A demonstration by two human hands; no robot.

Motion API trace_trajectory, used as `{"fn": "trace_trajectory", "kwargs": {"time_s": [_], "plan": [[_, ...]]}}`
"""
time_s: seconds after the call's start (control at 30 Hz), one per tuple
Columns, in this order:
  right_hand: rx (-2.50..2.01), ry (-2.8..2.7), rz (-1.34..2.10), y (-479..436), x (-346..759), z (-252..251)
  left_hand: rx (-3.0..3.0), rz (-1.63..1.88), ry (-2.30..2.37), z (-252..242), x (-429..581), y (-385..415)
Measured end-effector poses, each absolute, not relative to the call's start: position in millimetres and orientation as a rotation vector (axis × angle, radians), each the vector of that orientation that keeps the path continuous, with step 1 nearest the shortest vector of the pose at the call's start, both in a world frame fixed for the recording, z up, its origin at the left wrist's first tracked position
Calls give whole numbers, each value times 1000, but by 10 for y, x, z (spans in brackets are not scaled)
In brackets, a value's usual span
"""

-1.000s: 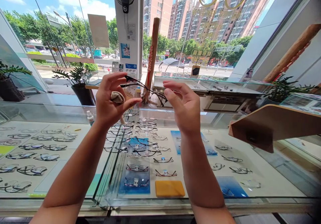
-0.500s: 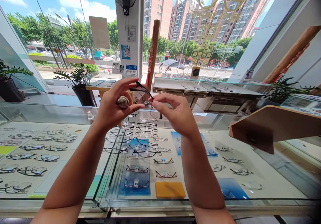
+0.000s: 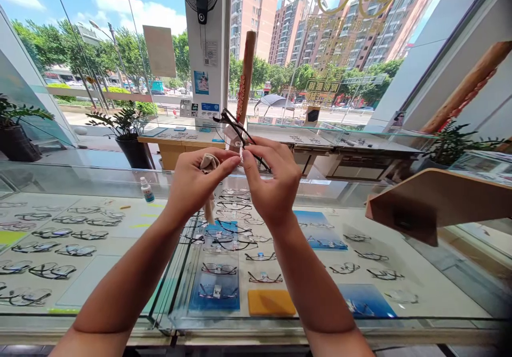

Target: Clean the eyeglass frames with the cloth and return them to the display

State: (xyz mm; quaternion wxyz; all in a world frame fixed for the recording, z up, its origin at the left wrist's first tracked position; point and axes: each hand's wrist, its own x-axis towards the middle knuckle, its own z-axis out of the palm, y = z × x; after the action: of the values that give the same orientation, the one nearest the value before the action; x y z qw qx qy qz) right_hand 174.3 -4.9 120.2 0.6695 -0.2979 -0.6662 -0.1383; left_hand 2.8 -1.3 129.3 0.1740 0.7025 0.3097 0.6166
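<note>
A pair of dark-framed eyeglasses (image 3: 237, 125) is up in front of me, tilted, above the glass counter. My right hand (image 3: 274, 178) is closed on the frame, thumb and fingers pinching it near its middle. In my left hand (image 3: 196, 184) a crumpled beige cloth (image 3: 209, 163) is tucked in the palm, its loose end hanging below. The left thumb and forefinger reach to the near side of the eyeglasses, close to the right fingertips. Whether they touch the frame is hard to make out.
Under the glass of the display counter (image 3: 320, 319) lie several rows of eyeglasses and a yellow case (image 3: 271, 302). A small white bottle (image 3: 147, 191) stands on the left. A brown wooden panel (image 3: 436, 200) juts in at the right. Further back are more display cases and a potted plant (image 3: 130, 144).
The left hand has come down from the upper rim of the eyeglasses toward the right fingertips. The eyeglasses have turned and tilted in the right hand. The bottle is more visible.
</note>
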Motion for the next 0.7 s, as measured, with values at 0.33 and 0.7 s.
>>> {"fn": "trace_trajectory", "kwargs": {"time_s": [0.33,0.7], "plan": [[-730,-1663,-365,-43,1597,1117,1816,1832,909,1305,-83,193],[-777,-1560,-194,13,1782,1191,2456,912,1712,1205,-716,860]]}}
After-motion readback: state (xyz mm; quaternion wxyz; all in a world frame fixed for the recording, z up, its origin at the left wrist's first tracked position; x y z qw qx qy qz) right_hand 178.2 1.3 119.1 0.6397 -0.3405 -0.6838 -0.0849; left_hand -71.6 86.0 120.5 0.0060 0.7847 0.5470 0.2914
